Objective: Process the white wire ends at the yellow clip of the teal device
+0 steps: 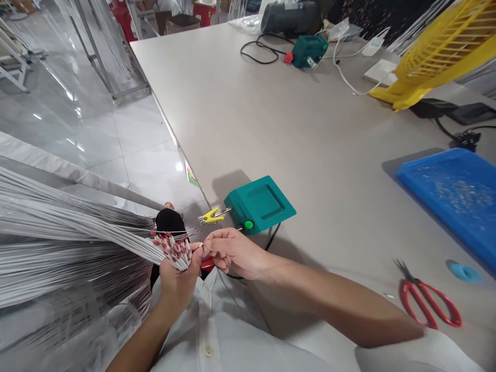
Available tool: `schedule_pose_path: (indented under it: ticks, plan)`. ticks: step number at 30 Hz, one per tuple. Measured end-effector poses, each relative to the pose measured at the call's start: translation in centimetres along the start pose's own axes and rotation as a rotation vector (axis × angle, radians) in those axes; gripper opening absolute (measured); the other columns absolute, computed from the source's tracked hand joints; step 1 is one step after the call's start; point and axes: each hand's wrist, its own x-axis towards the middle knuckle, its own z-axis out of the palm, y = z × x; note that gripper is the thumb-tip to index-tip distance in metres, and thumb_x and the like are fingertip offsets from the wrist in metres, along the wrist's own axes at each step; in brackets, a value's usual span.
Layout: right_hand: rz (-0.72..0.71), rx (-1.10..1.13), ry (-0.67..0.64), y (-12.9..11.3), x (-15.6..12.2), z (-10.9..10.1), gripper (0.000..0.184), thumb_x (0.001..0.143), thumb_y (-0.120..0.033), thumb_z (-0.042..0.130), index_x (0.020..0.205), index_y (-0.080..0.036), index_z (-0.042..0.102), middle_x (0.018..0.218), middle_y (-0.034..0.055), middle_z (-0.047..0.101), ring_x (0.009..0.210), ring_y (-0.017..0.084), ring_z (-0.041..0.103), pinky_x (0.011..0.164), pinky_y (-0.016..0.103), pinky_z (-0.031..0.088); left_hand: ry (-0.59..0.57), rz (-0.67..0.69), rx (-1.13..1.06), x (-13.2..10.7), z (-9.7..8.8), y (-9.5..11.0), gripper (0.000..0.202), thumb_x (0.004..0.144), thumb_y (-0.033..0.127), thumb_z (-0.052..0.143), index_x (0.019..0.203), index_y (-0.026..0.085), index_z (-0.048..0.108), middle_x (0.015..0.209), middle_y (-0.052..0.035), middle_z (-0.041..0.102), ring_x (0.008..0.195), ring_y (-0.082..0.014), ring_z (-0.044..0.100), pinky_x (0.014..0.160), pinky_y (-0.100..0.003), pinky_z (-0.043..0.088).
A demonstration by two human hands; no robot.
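My left hand (177, 281) is wrapped round a bundle of thin white cables (170, 250) whose ends are mostly red. The cables run off to the left. Against my left thumb, my right hand (228, 250) pinches a small end that looks like part of a single cable; its detail is too small to make out. Just beyond my hands, at the table edge, sits a green box (260, 205) with a green button and a shallow recess. A yellow clip (211, 216) sticks out from its side. Partly hidden below my right fingers is something red (207, 264).
To the right lie red-handled scissors (426, 302), a light blue ring (465, 272) and a blue tray (457, 191) with small clear bits. A yellow fan (437, 57) and another green box (309, 50) stand farther back. Many more cables (58, 237) hang at the left.
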Motion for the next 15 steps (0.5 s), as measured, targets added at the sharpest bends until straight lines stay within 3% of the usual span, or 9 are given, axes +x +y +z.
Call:
schedule_pose_path:
  ticks: [1,3,5,8,11,15]
  plan:
    - [0.014,-0.015,-0.014,0.1,-0.3,-0.1,0.009,0.069,-0.02,0.045,0.061,-0.017,0.048,0.05,-0.0046,0.046,0.033,0.005,0.035,0.033,0.018,0.03,0.01,-0.021,-0.01,0.1,0.0,0.0,0.012,0.066,0.025,0.064,0.067,0.013,0.065,0.042,0.0038,0.054,0.035,-0.007,0.042,0.036,-0.019,0.036]
    - [-0.089,-0.252,0.001,0.2,-1.1,-0.4,0.013,0.072,-0.02,0.045,0.061,-0.016,0.05,0.048,-0.0043,0.045,0.037,0.007,0.042,0.037,0.019,0.035,0.027,-0.049,-0.034,0.4,-0.2,0.0,0.013,0.067,0.026,0.063,0.071,0.013,0.064,0.05,0.0016,0.06,0.035,-0.0061,0.043,0.036,-0.018,0.036]
    - [-0.391,-0.672,0.092,-0.1,-1.8,-1.1,0.017,0.077,-0.019,0.043,0.066,-0.015,0.056,0.057,0.0006,0.053,0.051,0.011,0.051,0.048,0.022,0.041,0.01,-0.058,-0.072,0.7,-0.4,-0.1,0.019,0.069,0.026,0.063,0.083,0.014,0.063,0.06,-0.0001,0.065,0.037,-0.0056,0.045,0.037,-0.018,0.037]
    - [-0.837,-1.272,0.277,-1.3,-1.8,-2.5,0.023,0.084,-0.018,0.04,0.095,-0.012,0.06,0.09,0.0109,0.063,0.081,0.019,0.056,0.07,0.032,0.044,-0.035,-0.057,-0.131,1.1,-0.5,-0.3,0.038,0.071,0.026,0.061,0.107,0.015,0.057,0.063,0.0006,0.065,0.039,-0.0053,0.045,0.039,-0.018,0.038]
    - [-0.842,-1.695,0.415,-2.6,-0.7,-3.8,0.03,0.085,-0.018,0.044,0.112,-0.007,0.053,0.102,0.0152,0.06,0.097,0.027,0.05,0.081,0.04,0.038,-0.05,-0.067,-0.167,1.5,-0.3,-0.4,0.047,0.071,0.026,0.061,0.116,0.015,0.053,0.063,0.0011,0.064,0.039,-0.0046,0.043,0.039,-0.017,0.037]
    - [-0.748,-1.934,0.362,-3.8,0.8,-4.5,0.019,0.085,-0.014,0.044,0.096,-0.012,0.06,0.088,0.0106,0.063,0.095,0.026,0.05,0.089,0.043,0.028,-0.093,-0.099,-0.184,2.1,-0.1,-0.8,0.047,0.07,0.027,0.062,0.115,0.013,0.056,0.064,-0.0003,0.065,0.039,-0.0042,0.042,0.04,-0.018,0.037]
